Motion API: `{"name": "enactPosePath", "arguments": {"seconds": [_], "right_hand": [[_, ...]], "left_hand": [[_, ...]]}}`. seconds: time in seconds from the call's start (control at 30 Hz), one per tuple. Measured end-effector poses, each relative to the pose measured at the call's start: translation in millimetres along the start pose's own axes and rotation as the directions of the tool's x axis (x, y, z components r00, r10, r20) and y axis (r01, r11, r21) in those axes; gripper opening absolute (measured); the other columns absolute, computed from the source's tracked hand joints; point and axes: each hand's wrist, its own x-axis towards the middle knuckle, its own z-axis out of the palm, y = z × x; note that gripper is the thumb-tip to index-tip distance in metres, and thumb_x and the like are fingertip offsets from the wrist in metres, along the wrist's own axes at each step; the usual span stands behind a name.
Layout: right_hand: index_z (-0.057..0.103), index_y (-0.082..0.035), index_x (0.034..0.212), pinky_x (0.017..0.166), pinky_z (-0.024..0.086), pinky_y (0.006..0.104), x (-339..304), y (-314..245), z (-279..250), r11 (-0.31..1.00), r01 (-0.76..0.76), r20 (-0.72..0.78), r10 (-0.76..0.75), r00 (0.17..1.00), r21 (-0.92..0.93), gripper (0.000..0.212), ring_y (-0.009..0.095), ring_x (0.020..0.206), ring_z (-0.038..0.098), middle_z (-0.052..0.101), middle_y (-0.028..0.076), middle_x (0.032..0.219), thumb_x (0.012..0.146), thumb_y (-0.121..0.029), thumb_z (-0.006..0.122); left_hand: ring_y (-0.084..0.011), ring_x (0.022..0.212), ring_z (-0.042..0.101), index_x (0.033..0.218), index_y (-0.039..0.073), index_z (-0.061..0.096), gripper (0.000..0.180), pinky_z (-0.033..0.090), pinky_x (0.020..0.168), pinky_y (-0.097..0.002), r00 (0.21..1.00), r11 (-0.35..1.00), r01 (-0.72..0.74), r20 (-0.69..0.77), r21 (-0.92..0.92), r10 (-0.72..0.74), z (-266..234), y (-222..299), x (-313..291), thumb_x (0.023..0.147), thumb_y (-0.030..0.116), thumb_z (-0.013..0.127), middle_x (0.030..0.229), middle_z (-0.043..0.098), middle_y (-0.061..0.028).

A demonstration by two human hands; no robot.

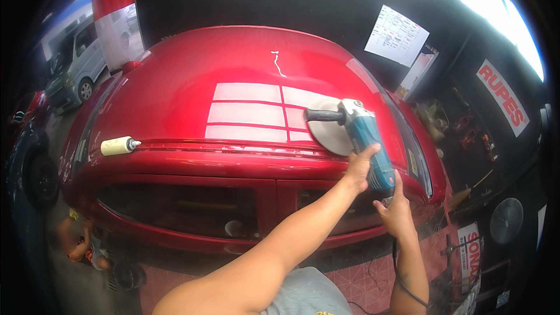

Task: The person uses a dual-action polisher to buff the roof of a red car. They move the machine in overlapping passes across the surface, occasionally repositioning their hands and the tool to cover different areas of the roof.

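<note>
A teal and grey electric polisher (367, 137) lies over the right part of a glossy red car roof (163, 93). Its round white pad (326, 134) appears to rest flat on the paint; its black side handle (324, 115) points left with no hand on it. My left hand (360, 168) is closed around the body of the tool. Behind it, my right hand (396, 207) grips the rear end, near the power cord (402, 280). A thin white streak of liquid (278, 63) runs across the far part of the roof.
A pale yellow bottle with a nozzle (118, 146) lies on its side at the roof's near left edge. Another person (87, 248) is low down at the left. A silver van (84, 61) stands beyond. Signs and a round disc (506, 221) are on the dark right wall.
</note>
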Motion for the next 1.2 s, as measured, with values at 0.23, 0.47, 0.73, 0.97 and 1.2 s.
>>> {"name": "enactPosePath", "arguments": {"seconds": [0.23,0.47,0.73,0.97,1.2], "right_hand": [[0.014,-0.014,0.179,0.098,0.060,0.0581,21.4,-51.4,26.0,0.974,0.228,0.118,-0.226,0.967,-0.006,0.110,0.054,0.112,0.076,0.078,0.034,0.111,0.095,-0.011,0.085],[0.028,-0.009,0.177,0.108,0.057,0.0526,36.4,-110.0,60.2,0.861,0.337,0.309,-0.462,0.831,0.382,0.093,0.052,0.121,0.074,0.076,0.032,0.128,0.103,-0.029,0.081],[0.020,-0.017,0.181,0.099,0.062,0.0423,-41.6,40.3,68.7,0.810,0.028,0.180,-0.164,0.970,0.586,0.111,0.027,0.118,0.077,0.067,0.022,0.145,0.095,-0.020,0.091],[-0.004,-0.019,0.182,0.083,0.061,0.0351,-187.9,176.3,26.2,0.218,0.227,-0.266,0.170,0.949,0.949,0.136,0.024,0.101,0.077,0.066,0.010,0.131,0.091,-0.051,0.091],[0.063,0.001,0.139,0.060,0.037,0.0284,-356.9,296.8,-120.8,-0.003,0.935,-0.864,0.380,0.329,0.355,0.052,0.009,0.066,0.035,0.037,-0.006,0.077,0.110,-0.041,0.070]], "left_hand": [[-0.0218,0.111,0.071,0.142,0.012,0.060,0.060,0.062,0.098,-0.0466,0.994,0.996,-0.057,0.093,-0.074,0.064,-38.9,88.0,-29.5,0.096,0.039,0.089,0.120,0.069,-0.0046],[-0.0306,0.106,0.075,0.142,0.008,0.060,0.059,0.064,0.095,-0.0529,0.935,0.936,-0.345,-0.067,0.068,0.349,-61.9,205.0,-74.5,0.097,0.042,0.078,0.118,0.074,-0.0125],[-0.0346,0.103,0.076,0.142,0.008,0.059,0.059,0.066,0.089,-0.0576,0.933,0.929,-0.360,0.048,0.089,0.357,-82.1,289.7,-88.4,0.097,0.044,0.074,0.114,0.074,-0.0157],[-0.0316,0.099,0.077,0.142,0.009,0.059,0.058,0.068,0.083,-0.0536,0.960,0.957,-0.278,0.033,0.088,0.276,-64.1,236.9,-58.7,0.096,0.040,0.076,0.115,0.073,-0.0128],[-0.0382,0.103,0.075,0.140,0.003,0.057,0.063,0.065,0.093,-0.0566,0.969,0.968,-0.245,0.054,0.063,0.241,-65.6,196.4,-41.4,0.097,0.044,0.076,0.119,0.072,-0.0195]]}}
